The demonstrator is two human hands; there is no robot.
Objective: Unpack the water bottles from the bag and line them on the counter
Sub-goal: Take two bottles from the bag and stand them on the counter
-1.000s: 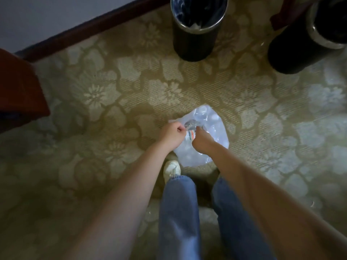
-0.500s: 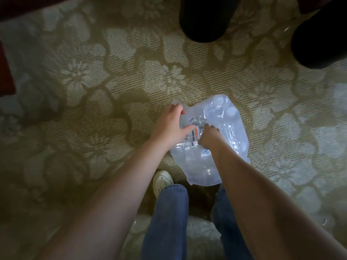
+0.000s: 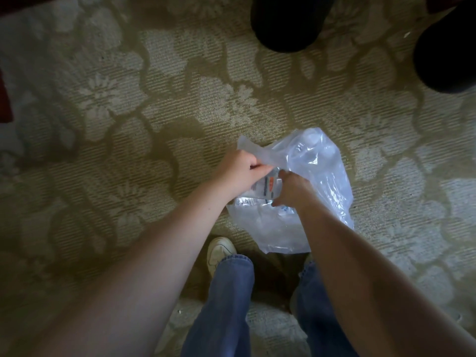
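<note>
A clear plastic bag (image 3: 319, 176) lies on the patterned carpet just ahead of my feet. My left hand (image 3: 239, 173) pinches the bag's left edge and holds it up. My right hand (image 3: 291, 189) reaches into the mouth of the bag and closes on a water bottle (image 3: 268, 188), whose white label with an orange patch shows between my hands. More bottle shapes show dimly through the plastic. No counter is in view.
Two black cylindrical bins stand on the carpet, one at the top centre (image 3: 288, 21) and one at the top right (image 3: 448, 55). A dark red piece of furniture (image 3: 3, 99) touches the left edge. My jeans and a white shoe (image 3: 219, 253) are below the bag.
The camera has dropped closer to the floor, so the bag looks larger. My left hand has pulled the bag's edge up and left, and my right hand has gone deeper inside.
</note>
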